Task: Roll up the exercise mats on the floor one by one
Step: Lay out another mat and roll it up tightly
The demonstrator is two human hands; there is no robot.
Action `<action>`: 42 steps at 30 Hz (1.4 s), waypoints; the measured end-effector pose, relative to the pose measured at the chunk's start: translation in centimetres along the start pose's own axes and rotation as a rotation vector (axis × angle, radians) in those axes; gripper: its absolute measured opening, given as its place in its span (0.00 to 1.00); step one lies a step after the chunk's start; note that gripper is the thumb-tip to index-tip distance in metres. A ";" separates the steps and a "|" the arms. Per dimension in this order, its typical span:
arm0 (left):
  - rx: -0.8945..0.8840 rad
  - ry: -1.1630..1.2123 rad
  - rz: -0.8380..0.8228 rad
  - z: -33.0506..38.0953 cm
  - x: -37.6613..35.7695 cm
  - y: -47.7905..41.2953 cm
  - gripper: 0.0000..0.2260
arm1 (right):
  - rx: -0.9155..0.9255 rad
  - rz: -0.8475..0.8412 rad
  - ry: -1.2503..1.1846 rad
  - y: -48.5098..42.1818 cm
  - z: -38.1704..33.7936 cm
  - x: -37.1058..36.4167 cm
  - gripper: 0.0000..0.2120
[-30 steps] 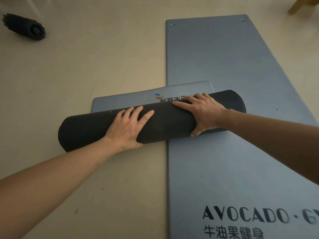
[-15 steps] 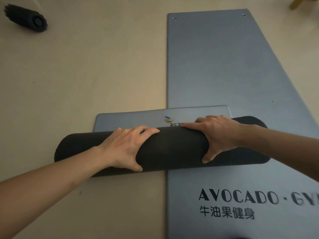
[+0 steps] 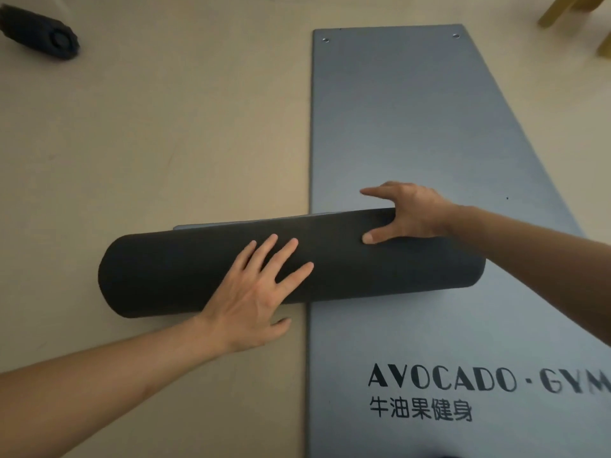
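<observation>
A thick dark roll of mat (image 3: 185, 269) lies crosswise on the floor, its right end over a flat grey mat (image 3: 413, 127) printed AVOCADO GYM. Only a thin grey strip of the rolled mat's loose end (image 3: 238, 224) shows behind the roll. My left hand (image 3: 261, 292) lies flat on the roll's middle with fingers spread. My right hand (image 3: 406, 209) reaches over the roll's far upper edge, thumb pressed on the dark surface and fingers extended beyond it.
Another dark rolled mat (image 3: 43, 34) sits on the beige floor at the far left. Yellow wooden furniture legs (image 3: 562, 11) stand at the top right corner. Bare floor stretches to the left of the flat mat.
The roll has taken up nearly all of the loose grey flap, hiding its printed logo. My right hand has shifted from on top of the roll to its far edge.
</observation>
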State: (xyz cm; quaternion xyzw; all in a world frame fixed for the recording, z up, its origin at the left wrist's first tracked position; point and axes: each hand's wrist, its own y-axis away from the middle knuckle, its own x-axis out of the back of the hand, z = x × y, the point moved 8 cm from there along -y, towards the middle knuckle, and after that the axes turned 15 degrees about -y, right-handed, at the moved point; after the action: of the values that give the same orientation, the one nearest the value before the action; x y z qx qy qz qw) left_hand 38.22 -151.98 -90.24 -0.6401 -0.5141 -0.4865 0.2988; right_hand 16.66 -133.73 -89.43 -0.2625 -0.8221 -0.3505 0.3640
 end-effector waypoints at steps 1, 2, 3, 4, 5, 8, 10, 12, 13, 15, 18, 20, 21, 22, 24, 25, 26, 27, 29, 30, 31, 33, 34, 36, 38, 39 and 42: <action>0.000 -0.032 -0.023 -0.3 -0.6 -0.4 0.47 | 0.018 0.073 0.016 -0.1 0.0 0.7 0.47; -0.009 -0.062 -0.040 -0.6 -1.2 -0.9 0.49 | 0.061 0.148 0.032 -0.1 -0.2 1.2 0.43; -0.018 -0.083 -0.052 -1.1 -1.6 -1.5 0.51 | 0.132 0.231 0.045 0.2 -0.7 1.5 0.38; -0.022 -0.089 -0.064 -1.7 -2.0 -2.2 0.52 | 0.223 0.312 0.054 0.7 -1.3 1.6 0.33; -0.023 -0.079 -0.076 -2.3 -2.2 -2.9 0.53 | 0.312 0.379 0.063 1.4 -1.8 1.3 0.30; -0.008 -0.005 -0.109 -4.4 -2.5 -5.1 0.52 | 0.451 0.459 0.122 3.2 -1.6 -0.5 0.29; -0.005 0.037 -0.116 -5.5 -2.4 -6.4 0.52 | 0.488 0.455 0.201 4.1 -1.0 -1.7 0.34; -0.001 0.083 -0.132 -6.6 -2.4 -7.6 0.51 | 0.535 0.474 0.276 5.0 -0.6 -2.4 0.38; -0.004 0.112 -0.147 -7.2 -2.4 -8.2 0.50 | 0.563 0.486 0.307 5.5 -0.7 -2.6 0.39; -0.012 0.179 -0.178 -8.1 -2.3 -9.2 0.49 | 0.603 0.483 0.362 5.7 -0.9 -3.2 0.38; -0.001 0.196 -0.174 -8.7 -2.2 -9.9 0.47 | 0.587 0.466 0.377 4.7 -0.6 -3.5 0.36; -0.017 0.143 -0.045 -7.8 -1.0 -9.8 0.43 | 0.576 0.475 0.339 3.9 -0.4 -3.1 0.34; -0.037 0.135 0.029 -6.8 -0.2 -9.7 0.41 | 0.573 0.476 0.321 3.5 -0.4 -2.7 0.33; -0.057 0.138 0.079 -5.6 0.5 -9.7 0.38 | 0.565 0.465 0.306 3.0 -0.4 -2.4 0.33; -0.077 0.111 0.096 -3.4 1.1 -10.4 0.35 | 0.525 0.422 0.264 2.0 -0.2 -1.8 0.32; -0.065 0.089 0.078 -2.7 1.1 -10.8 0.35 | 0.491 0.399 0.236 1.6 0.0 -1.5 0.33; -0.042 0.081 0.057 -2.4 0.9 -11.2 0.36 | 0.446 0.384 0.206 1.4 0.3 -1.4 0.34; -0.020 0.080 0.044 -2.5 0.7 -11.5 0.37 | 0.393 0.405 0.169 1.4 0.7 -1.1 0.35; -0.012 0.076 0.052 -2.8 0.3 -11.9 0.39 | 0.252 0.592 0.020 2.4 2.3 0.2 0.39; -0.015 0.077 0.070 -2.9 0.2 -12.0 0.39 | 0.137 0.723 -0.108 3.4 3.9 1.0 0.41; -0.014 0.085 0.092 -3.0 0.2 -12.1 0.39 | -0.016 0.828 -0.275 4.1 6.3 1.3 0.42; -0.006 0.104 0.139 -3.2 0.2 -12.5 0.39 | -0.300 0.894 -0.641 5.2 10.7 0.5 0.45; 0.000 0.109 0.159 -3.3 0.2 -12.7 0.38 | -0.361 0.863 -0.808 5.3 12.2 -0.3 0.46; 0.007 0.119 0.180 -3.7 0.2 -13.1 0.38 | -0.344 0.782 -1.095 4.9 13.5 -1.5 0.36; 0.009 0.133 0.193 -4.2 0.2 -13.6 0.35 | -0.300 0.776 -1.226 4.8 13.9 -2.1 0.19; 0.012 0.139 0.195 -4.4 0.1 -13.8 0.34 | -0.283 0.787 -1.264 4.8 13.9 -2.4 0.14; 0.042 0.169 0.193 -5.1 -0.1 -14.4 0.35 | -0.215 0.779 -1.371 4.4 13.7 -2.5 0.10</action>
State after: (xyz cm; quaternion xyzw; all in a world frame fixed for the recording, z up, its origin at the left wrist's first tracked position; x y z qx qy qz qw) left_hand 22.89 -152.32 -90.26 -0.6368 -0.4329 -0.4969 0.4001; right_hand 15.51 -120.95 -96.34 -0.7220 -0.6735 -0.0358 -0.1542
